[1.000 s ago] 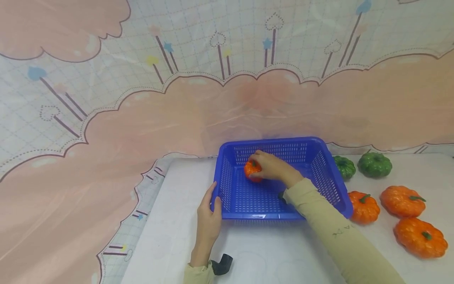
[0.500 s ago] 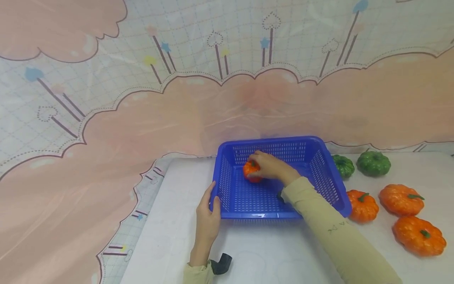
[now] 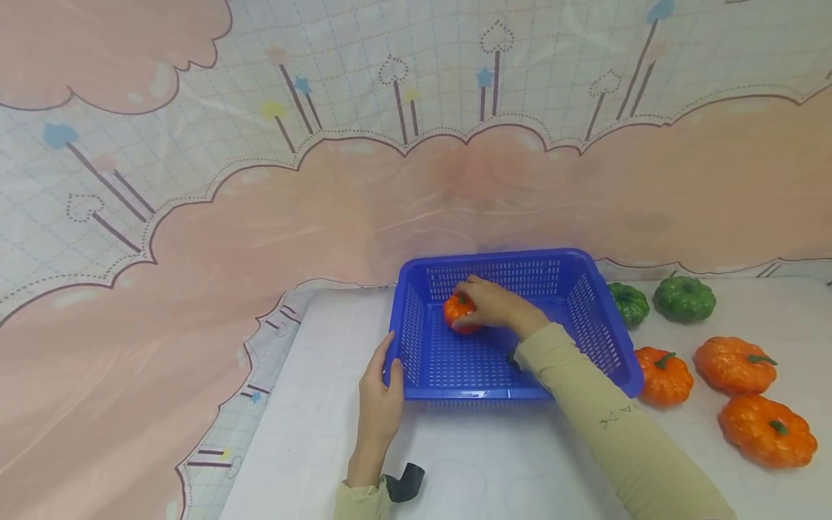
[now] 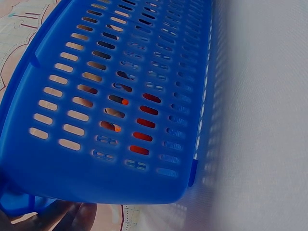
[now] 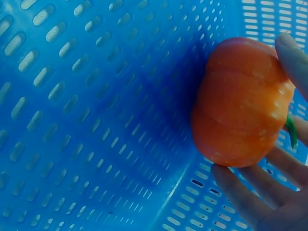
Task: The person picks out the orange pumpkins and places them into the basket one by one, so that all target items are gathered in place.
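A small orange pumpkin (image 3: 457, 313) with a green stem sits inside the blue slotted plastic basket (image 3: 481, 393), towards its left end. My right hand (image 3: 497, 303) holds it from the right, thumb on one side and fingers on the other. In the right wrist view the pumpkin (image 5: 243, 103) is close to the basket's floor and wall, with its stem turned towards the palm. My left hand (image 3: 380, 408) grips the basket's left rim near the front corner. Fingers (image 4: 79, 216) show below that rim in the left wrist view.
Right of the basket lie two green pumpkins (image 3: 685, 299) and three orange pumpkins (image 3: 767, 432) on the white table (image 3: 481, 469). A black wrist device (image 3: 406, 482) is at the left cuff. A patterned cloth (image 3: 273, 224) hangs behind the table.
The head view has shifted very slightly. Both hands keep their hold on the pumpkin and the basket, with hardly any movement.
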`<state>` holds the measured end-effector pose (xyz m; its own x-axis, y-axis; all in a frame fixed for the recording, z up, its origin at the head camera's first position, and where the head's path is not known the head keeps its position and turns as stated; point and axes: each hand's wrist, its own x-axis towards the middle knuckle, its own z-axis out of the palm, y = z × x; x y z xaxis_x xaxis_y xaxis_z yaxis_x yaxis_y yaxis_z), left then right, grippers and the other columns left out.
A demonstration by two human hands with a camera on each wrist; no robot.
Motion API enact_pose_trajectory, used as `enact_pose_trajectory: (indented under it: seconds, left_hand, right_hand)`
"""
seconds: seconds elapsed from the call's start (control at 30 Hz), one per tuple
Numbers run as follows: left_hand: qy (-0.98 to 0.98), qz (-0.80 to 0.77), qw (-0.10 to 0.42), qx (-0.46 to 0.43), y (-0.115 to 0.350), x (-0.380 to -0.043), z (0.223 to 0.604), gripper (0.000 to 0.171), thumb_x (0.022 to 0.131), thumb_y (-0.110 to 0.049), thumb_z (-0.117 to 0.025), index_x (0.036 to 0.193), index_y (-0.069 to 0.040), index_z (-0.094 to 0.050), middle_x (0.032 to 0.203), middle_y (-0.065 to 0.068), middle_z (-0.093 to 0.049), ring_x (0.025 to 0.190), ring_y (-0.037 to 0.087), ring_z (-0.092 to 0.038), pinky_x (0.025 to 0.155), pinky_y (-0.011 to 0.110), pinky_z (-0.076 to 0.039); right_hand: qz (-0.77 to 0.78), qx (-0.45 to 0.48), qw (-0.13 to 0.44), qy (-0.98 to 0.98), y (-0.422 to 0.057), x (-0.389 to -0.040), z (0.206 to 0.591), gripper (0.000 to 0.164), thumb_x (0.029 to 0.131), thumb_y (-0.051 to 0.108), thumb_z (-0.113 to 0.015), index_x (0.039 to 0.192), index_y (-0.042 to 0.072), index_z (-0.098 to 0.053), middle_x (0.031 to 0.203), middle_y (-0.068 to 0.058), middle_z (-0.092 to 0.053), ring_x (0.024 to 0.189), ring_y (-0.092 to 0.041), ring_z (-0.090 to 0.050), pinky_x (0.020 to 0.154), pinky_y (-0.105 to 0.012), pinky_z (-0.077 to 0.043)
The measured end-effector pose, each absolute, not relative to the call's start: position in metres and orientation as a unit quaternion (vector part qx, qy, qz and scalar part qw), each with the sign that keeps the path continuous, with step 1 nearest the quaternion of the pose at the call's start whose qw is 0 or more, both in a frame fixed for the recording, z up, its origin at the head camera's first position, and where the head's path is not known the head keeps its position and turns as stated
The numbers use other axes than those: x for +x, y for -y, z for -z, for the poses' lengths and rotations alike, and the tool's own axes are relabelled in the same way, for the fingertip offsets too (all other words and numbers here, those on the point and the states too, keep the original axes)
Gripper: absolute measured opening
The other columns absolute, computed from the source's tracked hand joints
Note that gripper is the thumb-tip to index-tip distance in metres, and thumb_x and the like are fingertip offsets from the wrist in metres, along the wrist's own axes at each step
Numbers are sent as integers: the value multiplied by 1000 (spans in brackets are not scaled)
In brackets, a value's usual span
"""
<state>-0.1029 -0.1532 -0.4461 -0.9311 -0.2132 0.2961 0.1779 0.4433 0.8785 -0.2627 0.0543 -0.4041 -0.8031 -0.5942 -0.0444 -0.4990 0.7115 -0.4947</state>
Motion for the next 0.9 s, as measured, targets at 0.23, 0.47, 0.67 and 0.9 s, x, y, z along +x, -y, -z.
enact_pose_trajectory:
  seconds: [0.23, 0.47, 0.67, 0.9]
  left_hand:
    - [829, 526, 189, 10, 154, -103, 446, 44, 101, -6, -48, 146, -8, -48, 150, 15, -48, 142, 32, -41, 118, 49, -34]
    - [829, 525, 190, 7, 154, -103, 447, 44, 101, -6, -49, 146, -8, -48, 150, 15, -48, 142, 32, -41, 117, 49, -34]
    - [830, 524, 191, 9, 154, -103, 447, 44, 102, -7, -48, 146, -8, -48, 150, 15, -48, 142, 32, -41, 118, 49, -34]
    - [828, 525, 196, 3, 154, -103, 447, 44, 101, -5, -49, 145, -6, -48, 149, 16, -48, 142, 33, -41, 118, 49, -34]
  right_hand:
    - [225, -298, 98, -923, -55, -263, 403, 66, 86, 40, -77, 137, 4, -56, 138, -25, -51, 119, -38, -57, 107, -53, -47]
    - [217, -299, 93, -925, -56, -263, 403, 66, 86, 39, -77, 137, 3, -56, 140, -26, -50, 122, -39, -56, 108, -54, -45]
    - [199, -326, 60, -922, -54, -260, 396, 62, 86, 37, -77, 133, 2, -58, 135, -22, -55, 122, -38, -56, 107, -53, -46]
    - [193, -338, 38, -920, -53, -252, 385, 60, 85, 34, -78, 131, 1, -59, 128, -18, -58, 119, -35, -59, 104, -50, -49]
